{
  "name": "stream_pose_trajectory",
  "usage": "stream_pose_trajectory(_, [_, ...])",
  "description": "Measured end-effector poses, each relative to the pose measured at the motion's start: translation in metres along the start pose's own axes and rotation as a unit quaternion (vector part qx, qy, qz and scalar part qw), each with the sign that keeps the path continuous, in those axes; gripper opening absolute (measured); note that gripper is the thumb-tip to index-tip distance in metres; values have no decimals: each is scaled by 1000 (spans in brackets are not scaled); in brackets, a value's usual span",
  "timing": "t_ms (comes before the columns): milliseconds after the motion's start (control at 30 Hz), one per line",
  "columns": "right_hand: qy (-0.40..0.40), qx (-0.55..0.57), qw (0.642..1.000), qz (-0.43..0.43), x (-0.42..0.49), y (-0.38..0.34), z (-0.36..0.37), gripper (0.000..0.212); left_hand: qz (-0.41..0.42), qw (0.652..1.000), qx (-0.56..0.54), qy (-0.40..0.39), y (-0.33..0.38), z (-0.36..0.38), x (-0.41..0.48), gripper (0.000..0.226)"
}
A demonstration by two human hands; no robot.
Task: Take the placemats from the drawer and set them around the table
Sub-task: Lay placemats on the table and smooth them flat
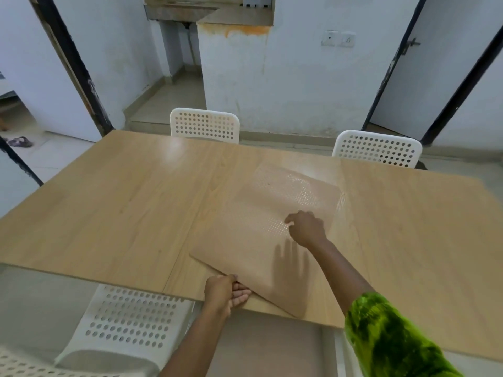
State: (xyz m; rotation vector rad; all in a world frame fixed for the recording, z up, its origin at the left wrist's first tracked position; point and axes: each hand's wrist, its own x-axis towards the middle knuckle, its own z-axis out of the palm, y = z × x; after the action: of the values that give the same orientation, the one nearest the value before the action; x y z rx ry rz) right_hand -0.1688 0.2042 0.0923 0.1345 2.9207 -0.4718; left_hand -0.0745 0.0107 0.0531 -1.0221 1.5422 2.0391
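Placemats (261,240) lie on the near half of the wooden table (122,202), tan and almost the same tone as the top, skewed to the table edge with 1 corner overhanging the near side. It looks like a thin stack rather than a single sheet, though how many there are I cannot tell. The left hand (226,292) grasps the near edge of the stack at the table's lip, thumb on top and fingers curled beneath. The right hand (306,227) reaches out over the top mat, fingers bent and tips down on or just above the surface; whether it is pinching anything I cannot tell. No mat appears to be set at a seat yet, and 3 white perforated chairs show: 2 at the far side (204,126) (377,148) and 1 at the near left (128,322). To do this step well, I would judge, the left hand should pin the lower mats firmly while the right slides only the top one off, so the rest do not drag along. Each mat should then be squared to the table edge in front of a chair, fully on the top with no overhang.
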Motion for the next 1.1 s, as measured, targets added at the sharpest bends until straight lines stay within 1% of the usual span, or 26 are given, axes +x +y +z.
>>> stream_pose_trajectory(67, [-84,56,995,-13,-21,-2,14,36,-13,1000,0,-11,4,-3,0,24])
stream_pose_trajectory(133, [-142,50,988,-41,-42,-8,28,37,-23,999,-5,-27,6,-5,-2,25])
stream_pose_trajectory(167, [-153,38,986,-54,-53,-13,36,40,-24,999,-12,-33,6,-6,-4,25])
stream_pose_trajectory(233, [-139,18,987,-79,-73,-21,50,46,-21,999,-29,-38,5,-8,-7,25])
stream_pose_trajectory(367, [-67,-25,989,-132,-93,-25,68,56,-8,999,-30,-28,1,-7,-11,22])
stream_pose_trajectory(467, [-66,-40,987,-142,-96,-24,69,58,5,999,-43,-32,-2,-7,-13,19])
stream_pose_trajectory(567, [-67,-53,985,-149,-96,-26,67,55,12,998,-54,-33,-1,-6,-17,21])
stream_pose_trajectory(667, [-101,-36,985,-135,-91,-28,57,53,7,998,-54,-27,-2,-6,-19,21])
stream_pose_trajectory(733, [-126,-30,982,-137,-88,-29,51,47,11,999,-50,-2,-3,-4,-18,17])
stream_pose_trajectory(767, [-134,-20,981,-142,-88,-28,48,42,28,998,-38,33,-4,-3,-16,16])
stream_pose_trajectory(833, [-141,43,980,-135,-88,-26,43,33,98,985,29,137,-3,-2,-15,25])
stream_pose_trajectory(867, [-138,84,979,-125,-89,-25,41,32,130,979,51,151,-2,0,-15,32])
stream_pose_trajectory(900, [-128,119,978,-114,-90,-25,40,32,140,982,42,118,-2,4,-15,40])
stream_pose_trajectory(933, [-108,143,978,-103,-91,-25,38,33,123,990,4,61,0,8,-16,48])
stream_pose_trajectory(967, [-81,158,979,-97,-91,-25,38,32,83,996,-40,-4,3,14,-15,55])
stream_pose_trajectory(1000, [-53,160,981,-94,-91,-25,39,32,45,994,-79,-52,5,20,-13,59])
stream_pose_trajectory(1033, [-30,154,983,-95,-91,-24,40,31,30,993,-86,-78,8,25,-7,59])
stream_pose_trajectory(1100, [-21,159,982,-97,-92,-23,44,29,32,992,-83,-85,14,37,2,47])
